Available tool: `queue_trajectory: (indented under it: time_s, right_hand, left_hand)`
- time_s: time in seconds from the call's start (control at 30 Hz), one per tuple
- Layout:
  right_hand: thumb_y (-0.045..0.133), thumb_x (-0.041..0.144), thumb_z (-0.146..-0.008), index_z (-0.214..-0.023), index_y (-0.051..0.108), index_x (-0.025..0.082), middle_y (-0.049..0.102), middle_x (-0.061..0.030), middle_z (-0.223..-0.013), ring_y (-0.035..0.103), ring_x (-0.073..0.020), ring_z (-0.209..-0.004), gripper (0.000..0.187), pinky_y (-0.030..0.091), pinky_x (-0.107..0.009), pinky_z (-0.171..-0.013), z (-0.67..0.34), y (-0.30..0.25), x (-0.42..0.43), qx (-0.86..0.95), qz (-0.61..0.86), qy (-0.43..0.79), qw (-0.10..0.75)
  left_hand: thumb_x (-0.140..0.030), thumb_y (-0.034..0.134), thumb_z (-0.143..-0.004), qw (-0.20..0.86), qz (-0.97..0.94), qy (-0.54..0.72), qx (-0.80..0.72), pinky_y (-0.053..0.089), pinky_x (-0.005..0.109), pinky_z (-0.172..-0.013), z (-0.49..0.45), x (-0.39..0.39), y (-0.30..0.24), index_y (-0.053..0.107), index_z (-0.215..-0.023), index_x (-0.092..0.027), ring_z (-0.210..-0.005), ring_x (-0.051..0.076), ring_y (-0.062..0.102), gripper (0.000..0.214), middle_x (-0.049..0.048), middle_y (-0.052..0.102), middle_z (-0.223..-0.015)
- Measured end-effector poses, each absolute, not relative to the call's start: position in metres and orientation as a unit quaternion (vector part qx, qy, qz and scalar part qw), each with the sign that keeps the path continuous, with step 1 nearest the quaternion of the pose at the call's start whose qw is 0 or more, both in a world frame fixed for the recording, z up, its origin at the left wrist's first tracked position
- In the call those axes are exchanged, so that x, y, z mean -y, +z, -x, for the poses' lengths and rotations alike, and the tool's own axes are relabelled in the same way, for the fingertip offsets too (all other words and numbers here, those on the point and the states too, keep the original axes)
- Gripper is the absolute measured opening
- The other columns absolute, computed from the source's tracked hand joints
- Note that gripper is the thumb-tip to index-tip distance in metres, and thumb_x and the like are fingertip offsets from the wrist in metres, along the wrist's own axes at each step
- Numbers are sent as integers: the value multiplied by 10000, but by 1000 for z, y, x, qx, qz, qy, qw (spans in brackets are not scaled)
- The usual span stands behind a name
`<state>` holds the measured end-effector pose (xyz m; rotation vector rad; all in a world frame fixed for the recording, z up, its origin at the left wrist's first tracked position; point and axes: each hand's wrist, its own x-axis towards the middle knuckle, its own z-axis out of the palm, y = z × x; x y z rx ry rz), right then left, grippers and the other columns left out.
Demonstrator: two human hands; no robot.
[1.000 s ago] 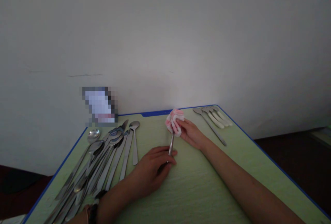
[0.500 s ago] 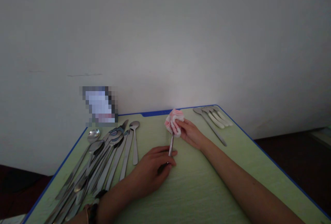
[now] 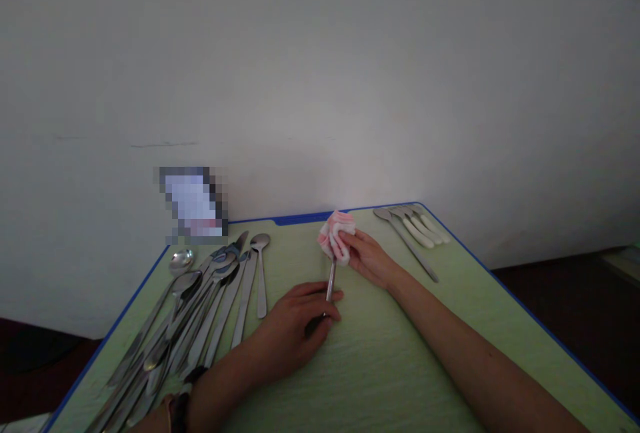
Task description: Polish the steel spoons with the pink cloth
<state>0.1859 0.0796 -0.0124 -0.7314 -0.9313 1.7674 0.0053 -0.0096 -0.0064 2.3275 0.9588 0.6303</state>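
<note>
I find the left hand [image 3: 295,329] near the middle of the green table [image 3: 400,366], its fingers pinched on the near end of a slim metal utensil [image 3: 331,284]. The right hand [image 3: 370,259] sits farther off, closed around a bunched pink-and-white cloth [image 3: 336,236] that wraps the utensil's far end, so I cannot tell what kind of piece it is. The utensil runs near to far between the two hands, low over the table, its shaft bare in the gap.

I judge the utensil stiff, light and smooth, apt to slip in a loose pinch; the handle end under the left fingers looks the sound place to hold it. The cloth looks soft and yielding.

To the left, a loose heap of long steel cutlery [image 3: 200,306] fans from the near-left edge toward the far side, just beside the left forearm; it is the nearest obstruction. At the far right corner a short row of white-handled pieces [image 3: 417,227] lies well apart. A blurred-out object [image 3: 193,205] stands far left, against the wall.
</note>
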Motion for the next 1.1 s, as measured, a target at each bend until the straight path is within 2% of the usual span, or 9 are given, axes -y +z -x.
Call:
queue_trajectory:
  time_s: [1.1]
  right_hand:
    - [703,255,-713,-928,668,166,711,-40,-850,642,-139,-751,235,499,-257,-756,-185,-12,-79,380,282,736,485]
  left_hand:
    - [-116,521,-835,281,-856,244,-358,396,354,-1028,-6,10,-7,648,-937,-214,-1204,197,496,190,28,649,-1194]
